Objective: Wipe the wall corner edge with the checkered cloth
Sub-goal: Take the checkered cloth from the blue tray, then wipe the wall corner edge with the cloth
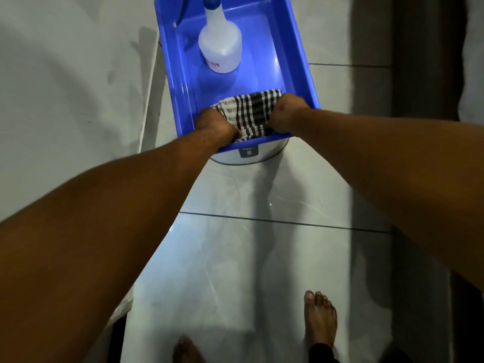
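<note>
Fingers of both hands curled down into the checkered cloth (250,113) and mostly hidden behind the knuckles – clenched on the fabric, as far as the head view lets see. Two hands counted: left hand (215,124) gripping the left end of the cloth, right hand (285,113) gripping the right end, with the cloth stretched between them. Two bare forearms reaching forward from the bottom corners of the picture.

One cloth only, black and white checks, lying at the near end inside the blue tray (301,48), against its near wall. One tray, rectangular, deep, tilted a little in the view. One spray bottle (220,45) standing upright in the far half of the tray, well apart from the cloth: white translucent body, blue neck at the top, some small print near the base which cannot be read.

Under the near edge of the tray, one round metal container (264,153) with a small dark label, only partly visible. Tiled floor (235,258) below, pale and glossy. Two bare feet at the bottom edge – one foot (320,318) clear with toes, the other foot (186,349) cut by the frame. Pale wall (65,74) on the left side, with a thin white vertical edge (149,100) close beside the tray.
</note>
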